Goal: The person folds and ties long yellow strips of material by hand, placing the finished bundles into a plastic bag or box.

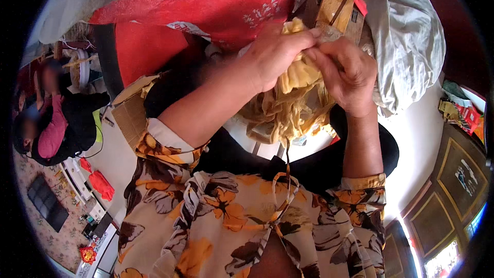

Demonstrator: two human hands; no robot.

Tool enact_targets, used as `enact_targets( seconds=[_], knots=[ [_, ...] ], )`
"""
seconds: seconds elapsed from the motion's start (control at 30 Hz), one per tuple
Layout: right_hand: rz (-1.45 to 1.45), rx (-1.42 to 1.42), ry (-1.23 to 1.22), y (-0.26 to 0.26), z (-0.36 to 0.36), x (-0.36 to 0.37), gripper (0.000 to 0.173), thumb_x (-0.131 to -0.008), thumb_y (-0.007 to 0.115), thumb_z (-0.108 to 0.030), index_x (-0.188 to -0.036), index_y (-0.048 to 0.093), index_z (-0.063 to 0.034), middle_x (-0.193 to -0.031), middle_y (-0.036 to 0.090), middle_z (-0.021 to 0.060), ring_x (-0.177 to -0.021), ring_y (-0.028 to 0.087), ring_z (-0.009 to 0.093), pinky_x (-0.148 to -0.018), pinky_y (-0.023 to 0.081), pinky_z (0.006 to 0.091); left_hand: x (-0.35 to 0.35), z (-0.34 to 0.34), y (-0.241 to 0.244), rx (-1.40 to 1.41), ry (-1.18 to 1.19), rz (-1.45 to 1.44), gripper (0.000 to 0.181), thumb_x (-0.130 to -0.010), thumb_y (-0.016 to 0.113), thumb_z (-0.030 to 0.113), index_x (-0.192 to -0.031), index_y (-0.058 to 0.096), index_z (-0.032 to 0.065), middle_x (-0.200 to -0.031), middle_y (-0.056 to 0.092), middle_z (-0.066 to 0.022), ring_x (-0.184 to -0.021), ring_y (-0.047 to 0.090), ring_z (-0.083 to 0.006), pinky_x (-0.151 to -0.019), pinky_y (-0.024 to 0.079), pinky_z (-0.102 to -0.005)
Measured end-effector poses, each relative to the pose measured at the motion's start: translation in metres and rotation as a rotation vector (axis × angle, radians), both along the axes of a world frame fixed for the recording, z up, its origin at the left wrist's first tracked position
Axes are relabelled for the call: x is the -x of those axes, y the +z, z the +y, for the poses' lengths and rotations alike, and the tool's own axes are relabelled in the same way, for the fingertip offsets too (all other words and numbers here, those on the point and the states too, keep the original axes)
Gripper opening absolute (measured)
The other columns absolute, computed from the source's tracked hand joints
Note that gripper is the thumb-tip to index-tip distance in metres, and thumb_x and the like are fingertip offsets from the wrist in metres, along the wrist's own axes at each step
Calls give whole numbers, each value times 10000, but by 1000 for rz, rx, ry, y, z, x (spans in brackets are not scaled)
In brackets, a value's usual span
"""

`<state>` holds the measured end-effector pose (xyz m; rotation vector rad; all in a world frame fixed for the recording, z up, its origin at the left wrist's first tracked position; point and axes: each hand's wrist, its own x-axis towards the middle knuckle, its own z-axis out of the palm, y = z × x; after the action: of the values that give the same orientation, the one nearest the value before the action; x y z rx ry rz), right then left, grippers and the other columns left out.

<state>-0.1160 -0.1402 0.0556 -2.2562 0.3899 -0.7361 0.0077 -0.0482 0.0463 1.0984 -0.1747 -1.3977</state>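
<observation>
My left hand (276,56) grips a bunch of crumpled, yellowish-brown, sheet-like strips (297,75). The pale upper end of the bunch sticks out above my left hand, and the darker, looser strips hang down over my lap. My right hand (347,71) is bent close beside it, thumb and forefinger pinched at the bunch. The two hands' fingertips meet near its upper part, so what lies right between them is hidden. Just beyond my hands stands a light wooden piece with a slot (341,2), fixed to a darker wooden beam.
A large red plastic sack (216,4) bearing writing fills the far side. Pale grey cloth (409,46) bulges at the right. An open cardboard box (129,117) stands by my left arm. At the far left is a person in a pink sleeve (52,131). Red cloth (101,184) lies farther off.
</observation>
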Motion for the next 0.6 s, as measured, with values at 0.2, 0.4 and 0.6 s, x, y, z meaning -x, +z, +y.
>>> enact_targets(
  seconds=[0.2, 0.4, 0.6],
  knots=[
    [-127, -569, 128, 14, 12, 18, 84, -797, 669, -92, -785, 635, -17, -687, 620, 31, -587, 562, 77, -506, 438, 215, 20, 27, 13, 197, -916, -486, 200, -775, 619, 168, -872, 590, -4, -722, 645, -94, -631, 612, -191, -611, 503, -311],
    [53, -941, -47, 24, 18, 15, 249, -894, 557, -215, -787, 624, -1, -655, 579, 14, -566, 509, 60, -492, 398, 202, -11, 29, 49, 389, -721, -397, 282, -832, 625, 159, -1075, 581, 24, -746, 620, -61, -616, 597, -150, -553, 482, -264],
    [217, -1875, 68, 3, 25, 21, 212, -889, 545, -246, -837, 547, -40, -616, 568, 43, -419, 460, 67, -339, 321, 198, -12, 25, 21, 538, -441, -1605, 383, -731, 646, 165, -1109, 622, 218, -763, 559, -39, -652, 578, -200, -557, 473, -300]
  ],
)
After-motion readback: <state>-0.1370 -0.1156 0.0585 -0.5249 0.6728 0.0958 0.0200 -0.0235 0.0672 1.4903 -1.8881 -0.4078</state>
